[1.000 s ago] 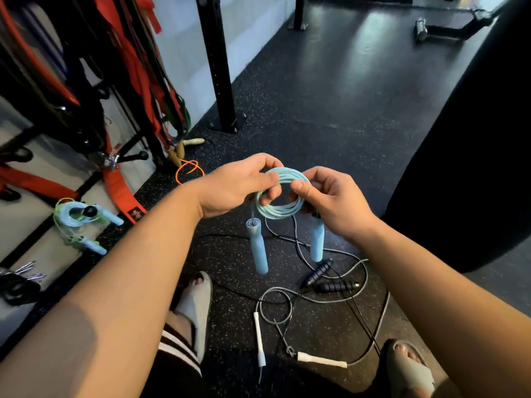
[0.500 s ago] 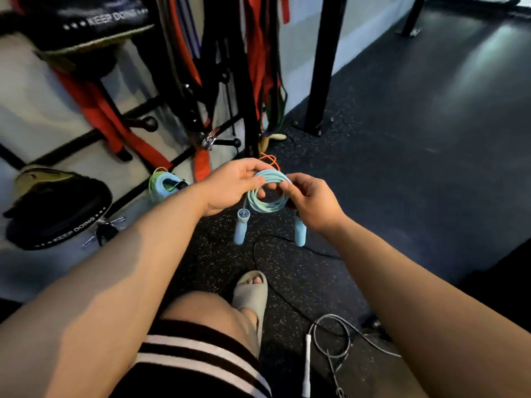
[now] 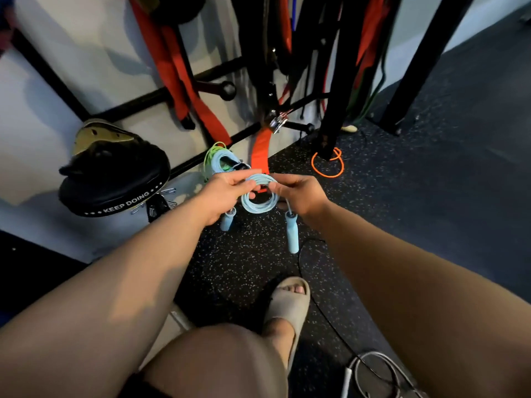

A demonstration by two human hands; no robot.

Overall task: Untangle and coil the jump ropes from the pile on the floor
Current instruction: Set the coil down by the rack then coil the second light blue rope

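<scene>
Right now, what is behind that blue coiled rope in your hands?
Behind the blue coil hangs an orange strap, its tip showing through the loop, with a green-and-blue rope bundle beside it. The left hand and right hand cover the rest.

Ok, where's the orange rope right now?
Head view, right of centre: the orange rope lies looped on the floor at the foot of a black post, just beyond the right hand holding the blue coil.

The coiled rope (image 3: 260, 198) between left hand (image 3: 227, 191) and right hand (image 3: 301, 193)
2 handles (image 3: 292, 235) hang below; bundled rope (image 3: 222, 160) behind, pad (image 3: 115, 179) left.
</scene>
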